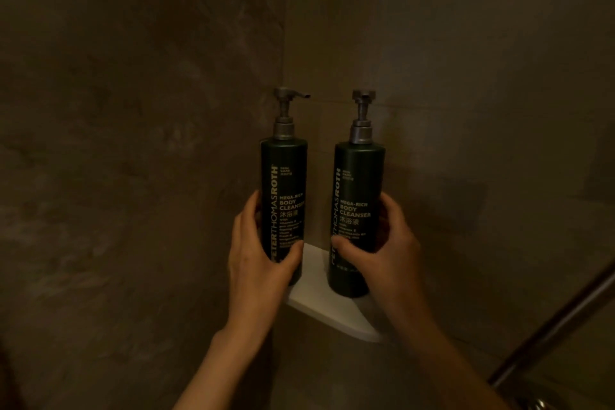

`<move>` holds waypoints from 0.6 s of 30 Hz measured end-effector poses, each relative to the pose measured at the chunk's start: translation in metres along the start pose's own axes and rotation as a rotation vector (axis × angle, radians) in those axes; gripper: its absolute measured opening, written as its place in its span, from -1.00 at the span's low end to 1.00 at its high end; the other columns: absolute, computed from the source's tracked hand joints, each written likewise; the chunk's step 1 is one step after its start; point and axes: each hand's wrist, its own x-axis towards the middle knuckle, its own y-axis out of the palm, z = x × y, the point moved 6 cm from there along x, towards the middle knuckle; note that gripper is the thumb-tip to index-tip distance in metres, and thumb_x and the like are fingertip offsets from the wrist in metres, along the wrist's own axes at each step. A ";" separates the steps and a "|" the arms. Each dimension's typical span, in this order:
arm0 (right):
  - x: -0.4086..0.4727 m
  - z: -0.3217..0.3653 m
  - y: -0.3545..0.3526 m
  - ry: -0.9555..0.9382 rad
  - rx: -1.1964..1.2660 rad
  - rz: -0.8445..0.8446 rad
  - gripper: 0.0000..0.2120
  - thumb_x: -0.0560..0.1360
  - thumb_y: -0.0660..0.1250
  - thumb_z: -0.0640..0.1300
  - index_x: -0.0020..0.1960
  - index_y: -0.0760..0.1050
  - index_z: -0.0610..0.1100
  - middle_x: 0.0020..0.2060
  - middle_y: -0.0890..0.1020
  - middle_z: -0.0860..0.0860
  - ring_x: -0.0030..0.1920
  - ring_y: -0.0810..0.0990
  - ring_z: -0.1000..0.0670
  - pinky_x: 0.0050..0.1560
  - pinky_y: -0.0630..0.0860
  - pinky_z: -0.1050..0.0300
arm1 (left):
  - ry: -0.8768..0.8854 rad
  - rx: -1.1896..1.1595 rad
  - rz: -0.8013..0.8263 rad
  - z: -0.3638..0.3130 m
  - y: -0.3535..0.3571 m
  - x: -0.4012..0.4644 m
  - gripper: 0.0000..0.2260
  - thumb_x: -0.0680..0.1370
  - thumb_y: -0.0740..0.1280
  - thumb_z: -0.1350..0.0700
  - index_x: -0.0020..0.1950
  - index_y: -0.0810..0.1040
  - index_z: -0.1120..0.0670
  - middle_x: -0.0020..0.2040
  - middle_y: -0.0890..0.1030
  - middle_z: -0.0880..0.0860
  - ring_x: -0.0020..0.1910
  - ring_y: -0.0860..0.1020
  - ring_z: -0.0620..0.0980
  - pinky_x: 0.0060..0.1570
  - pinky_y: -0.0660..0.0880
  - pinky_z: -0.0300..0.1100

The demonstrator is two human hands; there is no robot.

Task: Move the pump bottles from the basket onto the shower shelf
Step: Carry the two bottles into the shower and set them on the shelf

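Two dark green pump bottles with grey pump heads stand upright on a white corner shower shelf (336,313). My left hand (263,256) wraps around the lower part of the left bottle (284,176), whose spout points right. My right hand (382,250) grips the lower part of the right bottle (358,183), thumb across its front. Both bottle bases rest on or just at the shelf; the left base is hidden behind my hand. The basket is not in view.
Brown stone-look tiled walls meet in the corner behind the shelf. A metal rail (552,326) runs diagonally at the lower right, with a chrome fitting (537,404) at the bottom edge. The light is dim.
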 end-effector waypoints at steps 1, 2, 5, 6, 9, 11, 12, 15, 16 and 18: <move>-0.006 -0.006 0.002 0.015 -0.022 -0.007 -0.22 0.23 0.55 -0.05 0.28 0.20 0.31 -0.01 0.42 0.48 0.02 0.38 0.56 -0.07 0.31 0.46 | 0.009 0.017 -0.002 0.001 -0.001 0.000 -0.22 0.37 0.48 0.04 0.46 0.12 -0.18 0.26 0.27 -0.29 0.23 0.29 -0.36 0.06 0.27 -0.43; -0.011 -0.012 0.004 0.028 -0.037 -0.019 -0.21 0.22 0.56 -0.04 0.28 0.20 0.31 0.00 0.41 0.48 0.02 0.40 0.53 -0.08 0.30 0.46 | 0.017 0.037 -0.007 0.001 -0.002 0.002 -0.23 0.37 0.48 0.04 0.47 0.13 -0.16 0.27 0.27 -0.28 0.23 0.29 -0.37 0.04 0.25 -0.46; -0.012 -0.021 0.011 0.052 -0.045 -0.021 -0.19 0.23 0.56 -0.03 0.37 0.24 0.21 0.09 0.42 0.38 0.11 0.44 0.31 -0.04 0.31 0.43 | 0.019 0.099 -0.023 0.003 -0.005 0.006 -0.23 0.38 0.48 0.05 0.48 0.13 -0.11 0.34 0.32 -0.15 0.26 0.32 -0.26 0.07 0.29 -0.40; -0.010 -0.021 0.013 0.054 -0.046 -0.010 -0.19 0.24 0.55 -0.03 0.38 0.24 0.17 0.11 0.42 0.34 0.13 0.44 0.27 -0.03 0.32 0.42 | 0.019 0.129 -0.025 0.004 -0.005 0.007 -0.23 0.39 0.47 0.05 0.49 0.12 -0.09 0.38 0.33 -0.09 0.27 0.31 -0.23 0.10 0.31 -0.32; -0.001 -0.020 0.022 0.045 -0.058 0.018 -0.22 0.27 0.54 -0.05 0.39 0.26 0.13 0.14 0.44 0.29 0.15 0.44 0.25 0.00 0.33 0.42 | 0.019 0.213 -0.024 0.005 -0.006 0.009 -0.22 0.41 0.45 0.02 0.50 0.09 -0.06 0.42 0.33 0.00 0.27 0.27 -0.21 0.16 0.31 -0.17; 0.002 -0.019 0.027 0.036 -0.075 0.019 -0.24 0.28 0.54 -0.04 0.38 0.27 0.12 0.16 0.47 0.26 0.15 0.44 0.25 0.01 0.33 0.42 | 0.022 0.243 -0.027 0.006 -0.007 0.010 -0.23 0.42 0.44 0.01 0.50 0.07 -0.08 0.43 0.32 0.00 0.26 0.26 -0.22 0.16 0.31 -0.16; 0.003 -0.018 0.029 0.034 -0.093 0.021 -0.25 0.28 0.54 -0.03 0.38 0.27 0.11 0.18 0.49 0.23 0.16 0.44 0.24 0.02 0.35 0.40 | 0.028 0.255 -0.026 0.005 -0.008 0.010 -0.23 0.43 0.43 0.00 0.50 0.06 -0.08 0.43 0.32 0.01 0.26 0.27 -0.22 0.15 0.31 -0.16; 0.006 -0.016 0.034 0.026 -0.159 0.037 -0.25 0.28 0.53 0.00 0.38 0.27 0.05 0.24 0.51 0.12 0.21 0.47 0.15 0.09 0.42 0.25 | 0.048 0.289 -0.008 0.004 -0.009 0.011 -0.24 0.45 0.42 0.01 0.52 0.04 -0.04 0.44 0.31 0.03 0.31 0.33 -0.12 0.16 0.34 -0.15; 0.007 -0.014 0.034 0.019 -0.174 0.045 -0.25 0.28 0.53 0.00 0.38 0.27 0.04 0.25 0.52 0.10 0.22 0.48 0.13 0.10 0.42 0.23 | 0.055 0.305 -0.002 0.003 -0.010 0.011 -0.24 0.45 0.41 0.01 0.52 0.05 -0.03 0.44 0.31 0.04 0.34 0.34 -0.06 0.17 0.34 -0.15; 0.007 -0.008 0.033 0.003 -0.201 0.060 -0.25 0.29 0.52 0.03 0.39 0.26 0.01 0.26 0.51 0.07 0.24 0.46 0.10 0.12 0.40 0.22 | 0.062 0.336 0.013 0.001 -0.012 0.011 -0.26 0.46 0.40 0.01 0.52 0.06 0.01 0.45 0.30 0.05 0.36 0.35 0.00 0.20 0.34 -0.13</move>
